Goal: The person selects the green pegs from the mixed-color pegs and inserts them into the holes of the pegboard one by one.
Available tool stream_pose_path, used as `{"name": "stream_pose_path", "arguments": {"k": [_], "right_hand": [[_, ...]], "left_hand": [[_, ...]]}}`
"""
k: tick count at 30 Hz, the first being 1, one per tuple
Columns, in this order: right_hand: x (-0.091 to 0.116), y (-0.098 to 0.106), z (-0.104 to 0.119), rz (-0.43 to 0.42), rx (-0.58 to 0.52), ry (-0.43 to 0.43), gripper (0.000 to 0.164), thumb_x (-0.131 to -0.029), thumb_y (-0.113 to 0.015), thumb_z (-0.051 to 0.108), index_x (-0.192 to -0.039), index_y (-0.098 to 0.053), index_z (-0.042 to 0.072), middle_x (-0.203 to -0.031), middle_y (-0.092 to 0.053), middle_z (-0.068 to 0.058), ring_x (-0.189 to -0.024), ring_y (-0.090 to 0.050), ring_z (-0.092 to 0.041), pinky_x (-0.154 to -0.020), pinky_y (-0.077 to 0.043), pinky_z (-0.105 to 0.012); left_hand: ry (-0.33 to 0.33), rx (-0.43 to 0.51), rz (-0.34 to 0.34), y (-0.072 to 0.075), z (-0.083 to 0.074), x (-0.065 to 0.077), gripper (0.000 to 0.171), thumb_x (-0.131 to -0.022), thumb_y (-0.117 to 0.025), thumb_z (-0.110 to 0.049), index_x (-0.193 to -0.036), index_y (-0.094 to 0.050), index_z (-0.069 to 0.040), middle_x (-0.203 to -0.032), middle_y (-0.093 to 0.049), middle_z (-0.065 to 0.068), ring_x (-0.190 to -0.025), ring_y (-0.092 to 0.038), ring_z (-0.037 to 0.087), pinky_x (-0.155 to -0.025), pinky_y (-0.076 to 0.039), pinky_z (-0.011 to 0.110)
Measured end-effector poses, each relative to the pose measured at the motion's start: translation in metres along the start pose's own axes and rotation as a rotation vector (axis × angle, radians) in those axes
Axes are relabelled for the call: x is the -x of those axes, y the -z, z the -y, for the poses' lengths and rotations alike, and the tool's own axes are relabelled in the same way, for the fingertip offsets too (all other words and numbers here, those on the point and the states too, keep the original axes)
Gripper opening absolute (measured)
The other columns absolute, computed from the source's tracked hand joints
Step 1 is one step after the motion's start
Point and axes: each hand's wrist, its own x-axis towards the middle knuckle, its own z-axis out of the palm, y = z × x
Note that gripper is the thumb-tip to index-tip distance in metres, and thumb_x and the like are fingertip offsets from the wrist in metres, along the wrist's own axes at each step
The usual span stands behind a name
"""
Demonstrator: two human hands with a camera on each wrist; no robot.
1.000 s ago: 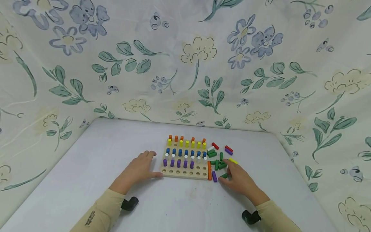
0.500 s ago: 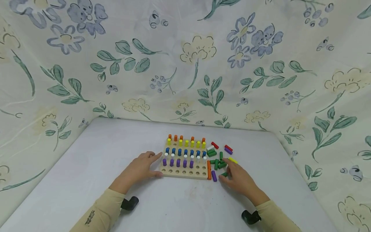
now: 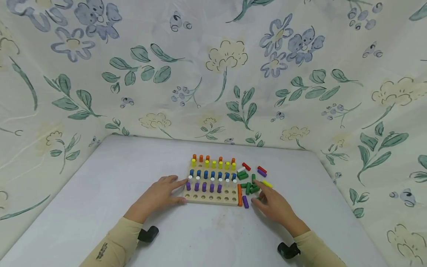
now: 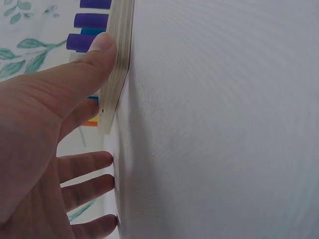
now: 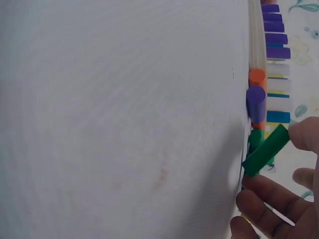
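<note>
Over the last second the left hand (image 3: 160, 193) has brought its index finger in against the left edge of the pegboard (image 3: 207, 200), thumb at the near left corner, fingers fairly straight and spread, apparently steadying it. The right hand (image 3: 275, 204), beyond the board's near right corner, now pinches a green peg (image 5: 266, 149). The peg tilts between thumb and fingertip, lower end close to the table (image 3: 213, 237), so a pick-up seems under way
</note>
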Motion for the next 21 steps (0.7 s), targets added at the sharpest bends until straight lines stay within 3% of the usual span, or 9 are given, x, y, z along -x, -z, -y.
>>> {"name": "stream_pose_path", "arguments": {"k": [8, 13, 21], "right_hand": [[0.003, 0.0053, 0.0002, -0.043, -0.089, -0.026, 0.061, -0.091, -0.058, 0.035, -0.145, -0.032, 0.027, -0.08, -0.06, 0.008, -0.064, -0.05, -0.009, -0.057, -0.046, -0.023], [0.0037, 0.006, -0.0054, -0.071, -0.117, -0.011, 0.057, -0.092, -0.056, 0.031, -0.145, -0.034, 0.025, -0.075, -0.058, 0.008, -0.057, -0.047, -0.009, -0.049, -0.043, -0.023], [0.0036, 0.0074, -0.0085, -0.062, -0.147, -0.038, 0.057, -0.093, -0.053, 0.03, -0.145, -0.033, 0.019, -0.077, -0.057, 0.004, -0.06, -0.047, -0.011, -0.051, -0.043, -0.025]], "left_hand": [[0.006, 0.018, 0.006, 0.0003, 0.0022, 0.0006, 0.076, -0.074, -0.064, -0.06, -0.139, -0.044, -0.026, -0.142, -0.039, 0.017, -0.13, -0.033, 0.039, -0.102, -0.032, 0.057], [0.015, 0.034, 0.014, 0.0025, 0.0015, 0.0, 0.074, -0.075, -0.065, -0.058, -0.138, -0.046, -0.025, -0.142, -0.039, 0.02, -0.131, -0.03, 0.043, -0.103, -0.025, 0.062], [0.038, 0.041, 0.024, 0.0003, 0.003, -0.0042, 0.078, -0.072, -0.064, -0.063, -0.138, -0.046, -0.026, -0.142, -0.038, 0.021, -0.131, -0.028, 0.047, -0.1, -0.02, 0.069]]}}
